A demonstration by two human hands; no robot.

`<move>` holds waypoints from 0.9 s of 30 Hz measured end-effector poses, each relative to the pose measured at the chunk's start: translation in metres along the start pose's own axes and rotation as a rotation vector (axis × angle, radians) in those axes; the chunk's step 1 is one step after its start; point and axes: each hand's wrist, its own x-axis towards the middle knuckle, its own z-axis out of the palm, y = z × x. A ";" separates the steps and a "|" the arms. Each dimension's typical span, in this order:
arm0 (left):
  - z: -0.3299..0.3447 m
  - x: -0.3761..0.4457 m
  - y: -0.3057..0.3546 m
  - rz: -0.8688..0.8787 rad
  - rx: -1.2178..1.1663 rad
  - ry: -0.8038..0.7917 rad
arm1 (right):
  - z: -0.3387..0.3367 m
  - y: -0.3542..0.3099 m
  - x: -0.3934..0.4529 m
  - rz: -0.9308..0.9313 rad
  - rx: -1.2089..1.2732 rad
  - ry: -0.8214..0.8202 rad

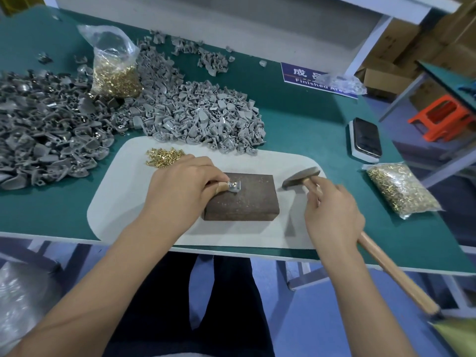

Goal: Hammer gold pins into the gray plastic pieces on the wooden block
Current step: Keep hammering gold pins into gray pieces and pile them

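At the far left of the green table (296,119) lies a heap of darker gray plastic pieces (43,130), and beside it a clear bag of gold pins (116,70) stands against a second, paler heap of gray plastic pieces (201,117). Nearer the person, a white felt mat (128,197) carries a small loose pile of gold pins (164,157), just beyond the left hand (177,186).

That hand's fingers curl down onto the left part of the dark brown wooden block (244,199), pinching a single small gray plastic piece (234,187) upright on the block's top. Whether a pin already sits in the piece cannot be told.

To the right, the right hand (332,212) grips the pale wooden handle of a hammer (301,179) close under its dull metal head; the handle runs back and rightward past the table's near edge. The head hangs just off the block's right end, so the piece lies to its left, across the bare stretch of block top. The strike would likely sweep leftward and down, with the left fingertips touching the target, leaving little margin. The block's right half gives open room for the approach.

Further right lie a dark phone (367,139) and another sealed bag of pins (401,189), well apart from the swing.
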 end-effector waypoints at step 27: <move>-0.046 -0.089 -0.107 -0.342 0.078 0.352 | 0.061 -0.222 -0.068 -0.684 0.626 -0.415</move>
